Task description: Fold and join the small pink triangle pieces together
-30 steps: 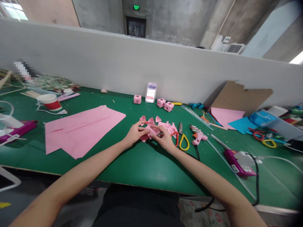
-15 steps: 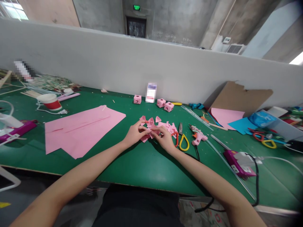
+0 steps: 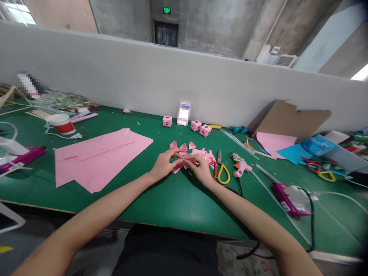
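My left hand (image 3: 166, 164) and my right hand (image 3: 200, 168) meet over the middle of the green table, fingertips pinching a small piece of pink paper (image 3: 188, 156) between them. Its exact shape is partly hidden by the fingers. Just beyond the fingers lie small folded pink paper pieces (image 3: 192, 145). Pink paper scraps (image 3: 204, 154) are heaped against the far side of my right hand. To the right of that hand rest scissors (image 3: 224, 174) with red and yellow handles, and a pink glue gun (image 3: 241, 166) lies past them.
Three pink paper cubes (image 3: 167, 121) with cut-outs stand near the grey partition (image 3: 115, 73). Large pink sheets (image 3: 100, 161) spread on the left, near a paper cup (image 3: 61, 123). At right are a purple power strip (image 3: 290, 201), cables, cardboard (image 3: 290, 119) and a second pair of scissors (image 3: 326, 175).
The fingers of my left hand have shifted slightly to the right and over the small pink paper piece. Both hands stay in nearly the same place.
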Tool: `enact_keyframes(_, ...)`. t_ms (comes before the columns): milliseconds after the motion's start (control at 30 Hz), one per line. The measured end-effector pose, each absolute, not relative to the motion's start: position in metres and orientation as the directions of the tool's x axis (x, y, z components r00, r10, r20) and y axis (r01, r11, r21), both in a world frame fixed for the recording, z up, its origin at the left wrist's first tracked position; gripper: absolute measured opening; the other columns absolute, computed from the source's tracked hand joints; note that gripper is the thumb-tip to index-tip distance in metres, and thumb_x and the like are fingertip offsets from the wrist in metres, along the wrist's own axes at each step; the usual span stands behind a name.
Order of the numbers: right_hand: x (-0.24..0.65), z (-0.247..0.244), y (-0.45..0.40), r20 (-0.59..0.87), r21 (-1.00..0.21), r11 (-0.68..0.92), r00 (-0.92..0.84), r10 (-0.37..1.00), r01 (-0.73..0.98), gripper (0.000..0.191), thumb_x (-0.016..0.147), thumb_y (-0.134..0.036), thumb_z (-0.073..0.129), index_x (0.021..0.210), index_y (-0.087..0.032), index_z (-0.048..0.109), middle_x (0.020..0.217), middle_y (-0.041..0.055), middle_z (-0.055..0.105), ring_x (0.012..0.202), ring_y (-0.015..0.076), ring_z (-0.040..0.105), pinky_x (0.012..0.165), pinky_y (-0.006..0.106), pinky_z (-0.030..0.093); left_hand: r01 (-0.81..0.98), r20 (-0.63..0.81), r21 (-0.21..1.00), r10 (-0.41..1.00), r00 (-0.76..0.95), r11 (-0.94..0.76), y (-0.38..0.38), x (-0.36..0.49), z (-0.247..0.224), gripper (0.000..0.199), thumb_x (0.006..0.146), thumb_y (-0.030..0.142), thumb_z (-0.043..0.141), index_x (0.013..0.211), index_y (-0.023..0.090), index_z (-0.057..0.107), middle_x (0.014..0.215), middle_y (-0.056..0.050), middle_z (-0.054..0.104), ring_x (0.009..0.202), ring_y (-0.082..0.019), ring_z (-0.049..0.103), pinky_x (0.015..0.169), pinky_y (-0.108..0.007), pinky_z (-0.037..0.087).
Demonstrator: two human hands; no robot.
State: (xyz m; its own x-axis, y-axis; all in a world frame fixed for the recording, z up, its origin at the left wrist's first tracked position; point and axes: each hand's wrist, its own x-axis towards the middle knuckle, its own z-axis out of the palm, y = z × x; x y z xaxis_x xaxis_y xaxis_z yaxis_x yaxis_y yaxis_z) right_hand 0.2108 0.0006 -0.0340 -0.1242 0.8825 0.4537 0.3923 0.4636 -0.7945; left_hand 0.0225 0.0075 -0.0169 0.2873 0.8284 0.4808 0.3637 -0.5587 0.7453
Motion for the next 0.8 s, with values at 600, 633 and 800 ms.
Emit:
enact_keyframes(600,0.2119,-0.0349,0.0038,0.417,-0.847,0.432,-0.116,0.901,0.309,0.02,0.08,-0.042,0.068,0.087,-0.025,0.074,0.088,0.0063,0.065,0.079,0.0201,0.059,0.064,0.032,0.048,0.351,0.437,0.798,0.872,0.222,-0.49,0.0108,0.0197,-0.0158,0.039,0.079,0.032,0.068,0.113,0.021,0.054,0.088,-0.002,0.073,0.085,-0.019,0.069,0.089,-0.034,0.048)
enact_keyframes(633,0.2122,-0.0351,0.0042,0.419,-0.848,0.434,-0.117,0.901,0.305,0.02,0.08,-0.043,0.068,0.087,-0.025,0.074,0.088,0.0064,0.065,0.079,0.0203,0.059,0.067,0.033,0.048,0.337,0.43,0.81,0.877,0.214,-0.479,0.0114,0.0195,-0.0164,0.04,0.079,0.034,0.068,0.114,0.021,0.054,0.089,-0.003,0.074,0.087,-0.02,0.069,0.091,-0.035,0.048)
enact_keyframes(800,0.2123,-0.0353,0.0045,0.431,-0.844,0.445,-0.118,0.895,0.298,0.021,0.079,-0.044,0.069,0.088,-0.026,0.074,0.096,0.0068,0.065,0.091,0.0219,0.059,0.073,0.035,0.049,0.31,0.413,0.834,0.889,0.199,-0.457,0.0117,0.0199,-0.0171,0.044,0.078,0.036,0.069,0.115,0.019,0.052,0.09,-0.004,0.074,0.09,-0.021,0.069,0.092,-0.036,0.048)
